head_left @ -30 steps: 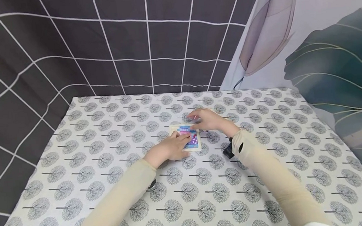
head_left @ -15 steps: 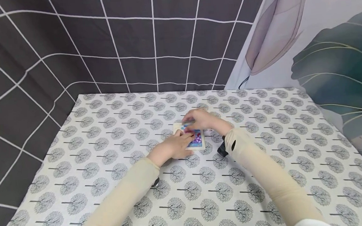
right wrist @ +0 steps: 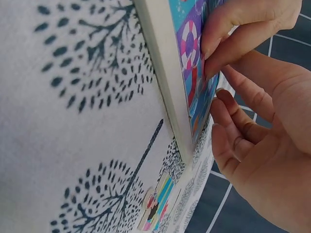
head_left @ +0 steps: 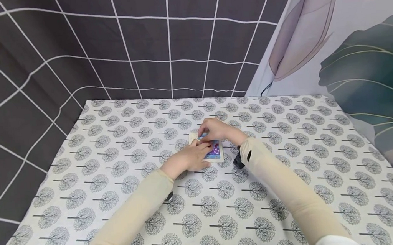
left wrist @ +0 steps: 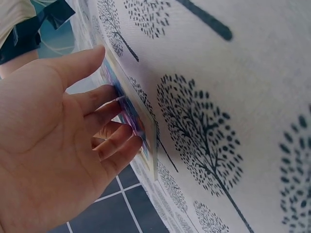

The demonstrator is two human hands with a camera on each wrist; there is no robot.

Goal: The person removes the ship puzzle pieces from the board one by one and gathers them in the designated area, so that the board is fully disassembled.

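A small jigsaw puzzle (head_left: 216,153) in a pale frame lies on the patterned cloth, its picture blue, purple and pink. My left hand (head_left: 193,156) reaches over it from the left. In the left wrist view its fingers (left wrist: 116,153) are loosely extended, with the tips on the picture. At the puzzle's far side my right hand (head_left: 215,129) brings thumb and fingertips together over the upper part, pinching a puzzle piece that the fingers hide. The right wrist view shows the thick frame edge (right wrist: 167,92) and both hands' fingers close together at the picture.
A loose striped puzzle piece (right wrist: 156,204) lies on the cloth beside the frame in the right wrist view. The tree-print tablecloth (head_left: 149,226) covers the table. Behind stands a dark grid curtain (head_left: 148,41), with a leaf-print hanging (head_left: 372,70) to the right.
My right hand has moved left and closer to the puzzle's upper part, and its fingers have drawn together. The left hand stays on the picture. The whole view has shifted slightly.
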